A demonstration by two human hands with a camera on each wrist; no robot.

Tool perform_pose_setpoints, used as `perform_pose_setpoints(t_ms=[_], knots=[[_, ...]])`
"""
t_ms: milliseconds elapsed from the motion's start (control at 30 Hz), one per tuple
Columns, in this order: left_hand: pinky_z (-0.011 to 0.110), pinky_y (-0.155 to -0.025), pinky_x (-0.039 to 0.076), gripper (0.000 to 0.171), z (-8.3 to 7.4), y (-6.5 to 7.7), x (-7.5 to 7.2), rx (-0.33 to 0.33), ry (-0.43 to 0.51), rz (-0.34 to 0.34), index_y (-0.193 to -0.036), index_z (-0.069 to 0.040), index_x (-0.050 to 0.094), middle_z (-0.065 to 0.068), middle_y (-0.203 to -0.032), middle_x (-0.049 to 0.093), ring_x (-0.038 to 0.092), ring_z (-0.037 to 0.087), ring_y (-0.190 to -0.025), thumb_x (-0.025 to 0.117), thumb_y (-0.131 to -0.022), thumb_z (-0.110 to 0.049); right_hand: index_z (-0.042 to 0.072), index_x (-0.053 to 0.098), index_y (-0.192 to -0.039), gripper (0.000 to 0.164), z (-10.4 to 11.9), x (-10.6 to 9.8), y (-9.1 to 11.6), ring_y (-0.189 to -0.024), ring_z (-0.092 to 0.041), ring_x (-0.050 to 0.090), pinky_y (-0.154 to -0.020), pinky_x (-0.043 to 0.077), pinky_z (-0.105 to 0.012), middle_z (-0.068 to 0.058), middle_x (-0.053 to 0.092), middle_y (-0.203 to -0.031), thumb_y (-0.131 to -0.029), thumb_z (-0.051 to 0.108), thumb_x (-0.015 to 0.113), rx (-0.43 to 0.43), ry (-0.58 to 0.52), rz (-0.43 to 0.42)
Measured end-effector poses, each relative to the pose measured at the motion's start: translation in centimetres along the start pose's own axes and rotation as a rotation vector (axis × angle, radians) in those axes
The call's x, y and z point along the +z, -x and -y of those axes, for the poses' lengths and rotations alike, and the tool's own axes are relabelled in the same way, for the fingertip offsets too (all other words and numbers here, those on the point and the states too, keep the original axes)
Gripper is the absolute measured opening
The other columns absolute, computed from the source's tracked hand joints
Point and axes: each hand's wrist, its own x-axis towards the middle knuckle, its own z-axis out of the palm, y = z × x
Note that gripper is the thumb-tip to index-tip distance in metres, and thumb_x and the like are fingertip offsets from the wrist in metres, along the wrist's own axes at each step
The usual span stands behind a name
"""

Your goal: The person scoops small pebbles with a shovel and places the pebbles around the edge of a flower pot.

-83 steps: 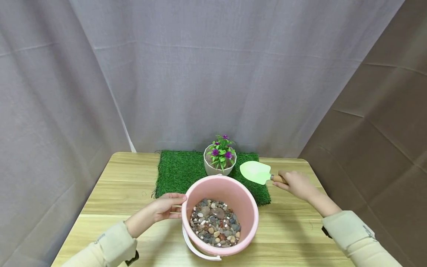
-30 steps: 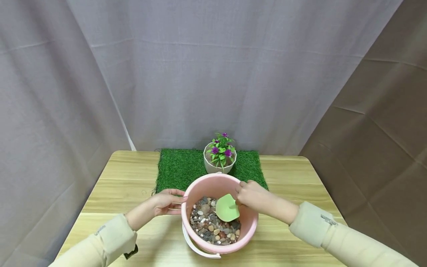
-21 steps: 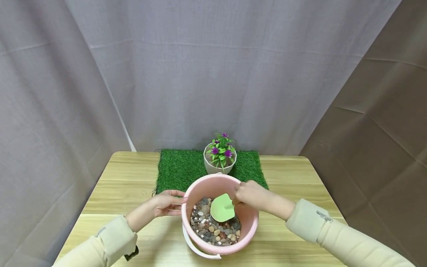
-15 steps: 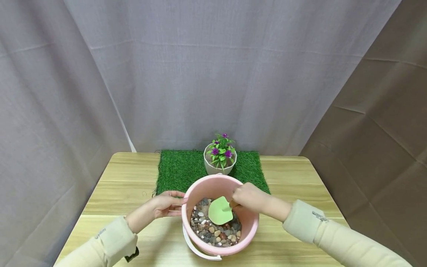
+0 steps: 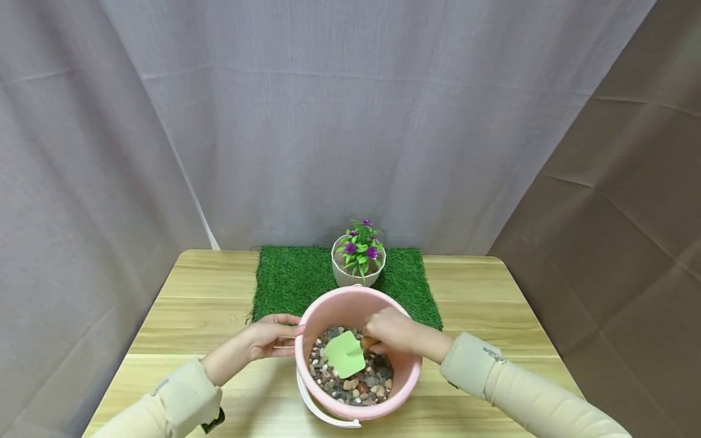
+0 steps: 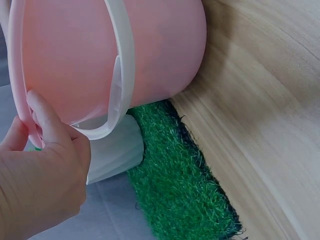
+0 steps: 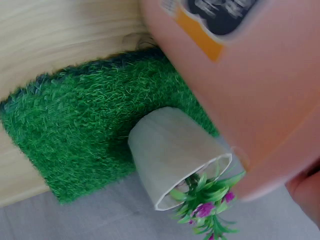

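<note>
Your right hand point(image 5: 393, 331) grips the green garden trowel point(image 5: 350, 353) inside the pink bucket point(image 5: 405, 372), blade point(image 5: 342, 356) over the pebbles point(image 5: 358, 388), while your left hand point(image 5: 269, 337) pinches the rim point(image 5: 372, 412) – apparently a scooping step, likely calling next for driving the blade underneath.

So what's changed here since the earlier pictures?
The right fingers have brought the trowel from right of the bucket leftward and down into it, over the stones. Nothing was newly gripped or released: the left fingers still hold the bucket, and the pot and mat stayed put.
</note>
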Motion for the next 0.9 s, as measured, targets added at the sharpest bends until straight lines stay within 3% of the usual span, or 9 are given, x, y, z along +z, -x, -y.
perform_pose_setpoints(t_ms=[167,467,667,900], knots=[[0.025,-0.074,0.062,0.024,0.2,-0.1,0.1,0.000,0.007,0.008,-0.112,-0.002,0.056,-0.002,-0.077,0.069,0.067,0.007,-0.072,0.061,-0.090,-0.009,0.019,0.061,-0.064,0.018,-0.1,0.2,-0.2,-0.055,-0.004,0.047,-0.051,0.046,-0.016,0.007,0.056,-0.065,-0.071,0.019,0.077,0.052,-0.087,0.041],[0.023,-0.071,0.062,0.026,0.2,0.1,-0.2,0.007,0.009,0.003,-0.114,-0.001,0.055,-0.002,-0.076,0.068,0.066,0.006,-0.070,0.061,-0.090,-0.009,0.018,0.055,-0.062,0.024,-0.6,0.1,-0.1,-0.058,-0.001,0.043,-0.055,0.047,-0.016,0.009,0.053,-0.063,-0.071,0.017,0.077,0.054,-0.210,-0.002],[0.023,-0.073,0.062,0.024,0.3,0.2,-0.2,0.017,0.012,0.021,-0.113,-0.002,0.055,-0.003,-0.076,0.068,0.066,0.005,-0.071,0.060,-0.091,-0.008,0.018,0.056,-0.063,0.022,-0.6,0.0,-0.1,-0.057,0.000,0.037,-0.054,0.041,-0.011,0.012,0.047,-0.060,-0.074,0.018,0.075,-0.003,-0.249,-0.009],[0.025,-0.074,0.062,0.028,0.3,0.0,-0.1,0.024,0.011,0.011,-0.115,-0.001,0.054,-0.003,-0.078,0.069,0.066,0.006,-0.071,0.061,-0.090,-0.009,0.019,0.064,-0.074,0.010,-1.3,-0.6,0.4,-0.063,0.002,0.040,-0.062,0.046,-0.014,0.011,0.053,-0.066,-0.078,0.018,0.073,0.040,-0.343,-0.012]])
